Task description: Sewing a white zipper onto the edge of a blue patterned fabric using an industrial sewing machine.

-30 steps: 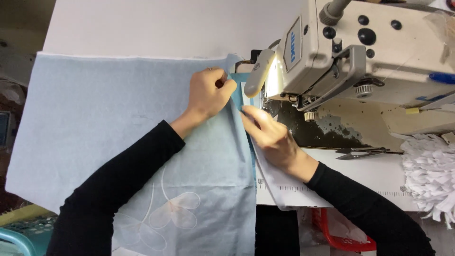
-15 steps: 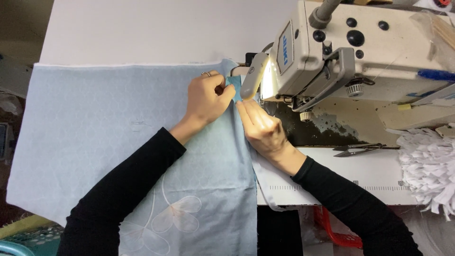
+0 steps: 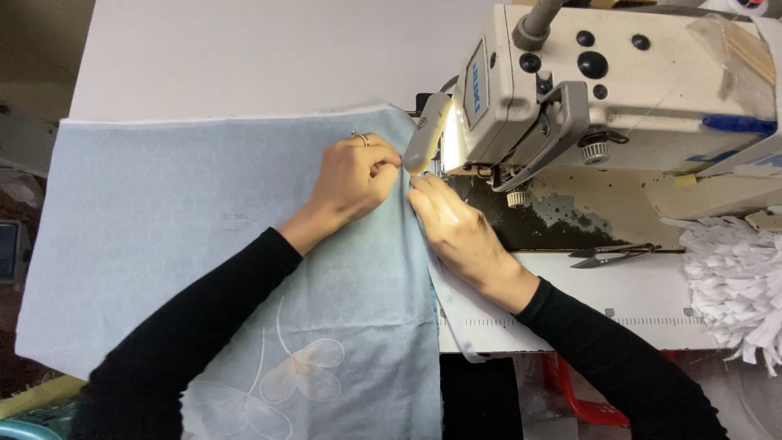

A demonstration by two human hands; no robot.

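Observation:
A large pale blue fabric [image 3: 195,236] with a white flower outline lies spread over the white table. My left hand [image 3: 354,178], a ring on one finger, is curled and pinches the fabric's right edge close to the lit needle area. My right hand [image 3: 458,228] lies flat on that same edge, fingers pointing towards the needle, pressing down a white strip [image 3: 456,314] that runs under it. The cream sewing machine [image 3: 595,90] stands right of both hands, its lamp [image 3: 429,134] shining on them.
Small scissors [image 3: 611,256] rest on the machine bed to the right. A heap of white fabric strips [image 3: 737,285] sits at the far right. A ruler scale marks the table's front edge [image 3: 586,322]. Something red [image 3: 578,391] hangs below the table.
Both hands have slid with the fabric edge slightly towards the needle. The left hand's fingers have curled tighter on the edge.

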